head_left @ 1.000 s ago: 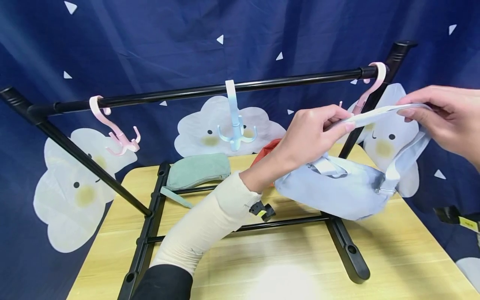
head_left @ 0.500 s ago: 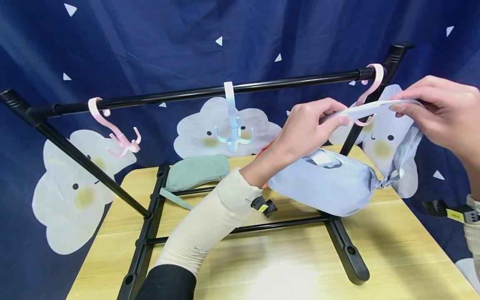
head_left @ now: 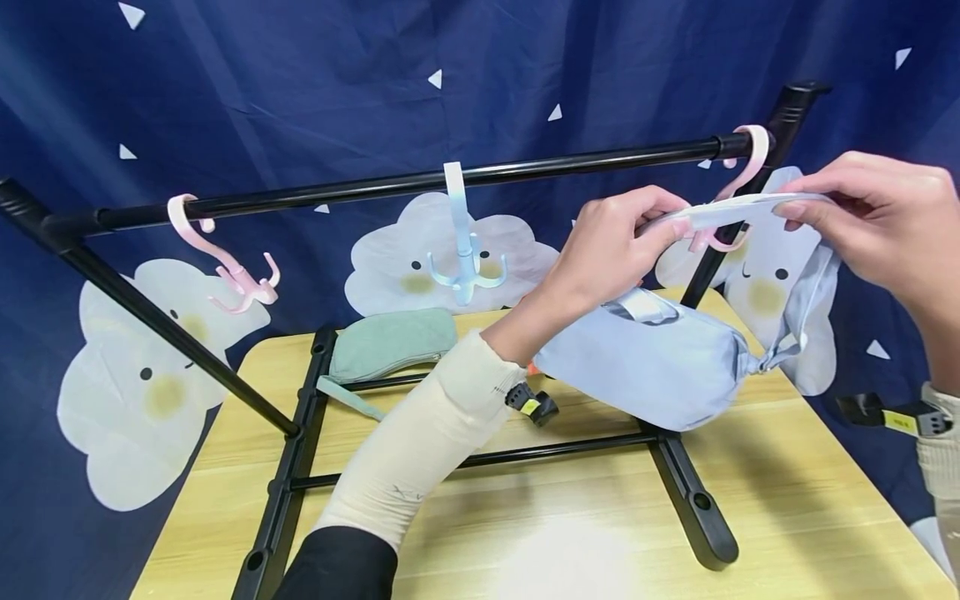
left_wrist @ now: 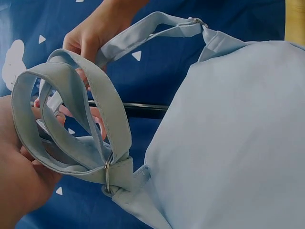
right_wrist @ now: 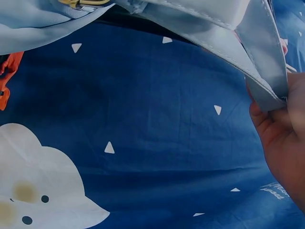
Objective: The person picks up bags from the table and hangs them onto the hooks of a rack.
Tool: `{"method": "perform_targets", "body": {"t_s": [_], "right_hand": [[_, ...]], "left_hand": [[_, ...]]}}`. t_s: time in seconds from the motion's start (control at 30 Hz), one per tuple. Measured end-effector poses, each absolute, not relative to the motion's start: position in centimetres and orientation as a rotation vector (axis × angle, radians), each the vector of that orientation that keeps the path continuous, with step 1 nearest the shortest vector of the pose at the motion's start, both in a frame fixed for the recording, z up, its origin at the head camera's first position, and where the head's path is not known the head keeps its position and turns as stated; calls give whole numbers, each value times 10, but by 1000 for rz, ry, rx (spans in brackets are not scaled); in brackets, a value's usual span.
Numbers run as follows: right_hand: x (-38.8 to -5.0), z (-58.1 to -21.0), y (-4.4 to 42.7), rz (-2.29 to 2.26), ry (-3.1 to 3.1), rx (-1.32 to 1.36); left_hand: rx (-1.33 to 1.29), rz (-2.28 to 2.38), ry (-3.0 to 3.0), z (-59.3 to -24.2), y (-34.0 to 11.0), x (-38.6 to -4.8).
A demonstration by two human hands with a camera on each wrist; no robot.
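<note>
A light blue bag (head_left: 645,367) hangs tilted over the right side of the table. My left hand (head_left: 618,233) and right hand (head_left: 888,217) pinch its strap (head_left: 727,213) some way apart, with a stretch of strap taut between them. Just behind that stretch hangs a pink hook (head_left: 752,162) with several prongs, partly hidden by the strap. In the left wrist view, loops of strap (left_wrist: 114,105) with a metal buckle (left_wrist: 107,174) gather by my left hand. The right wrist view has my right hand (right_wrist: 286,138) gripping the folded strap.
A black rack bar (head_left: 570,164) crosses above the table (head_left: 570,517). Another pink hook (head_left: 232,271) and a blue one (head_left: 463,242) hang on it. A green pouch (head_left: 393,342) lies by the rack's left foot. Something orange (right_wrist: 14,71) shows behind the bag.
Both hands have moved slightly up and left with the strap, bringing it across the front of the right pink hook. The bag has swung a little left.
</note>
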State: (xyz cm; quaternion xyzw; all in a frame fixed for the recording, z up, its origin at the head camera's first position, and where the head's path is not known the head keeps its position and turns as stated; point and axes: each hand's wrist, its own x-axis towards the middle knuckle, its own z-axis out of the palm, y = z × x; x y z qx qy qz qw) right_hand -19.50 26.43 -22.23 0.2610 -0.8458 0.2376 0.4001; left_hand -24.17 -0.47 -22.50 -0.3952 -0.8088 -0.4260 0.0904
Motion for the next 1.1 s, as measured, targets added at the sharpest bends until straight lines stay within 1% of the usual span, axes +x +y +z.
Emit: {"method": "perform_targets", "body": {"t_s": [0.37,0.57,0.8,1.1], "right_hand": [[-198,-225,263,633,-2147,582],[-194,-227,256,678,-2153,521],[-197,-233,262,677,-2208,498],[-200,-241,266,681,-2246,513]], "left_hand": [[-1178,-1259,-2423,-224,-2,-248],[-1191,-1266,-2439,-225,-1,-249],[-1197,-1291,-2418,-230,0,-248],[-1144,-1344,-2427,-236,-1,-250]]}}
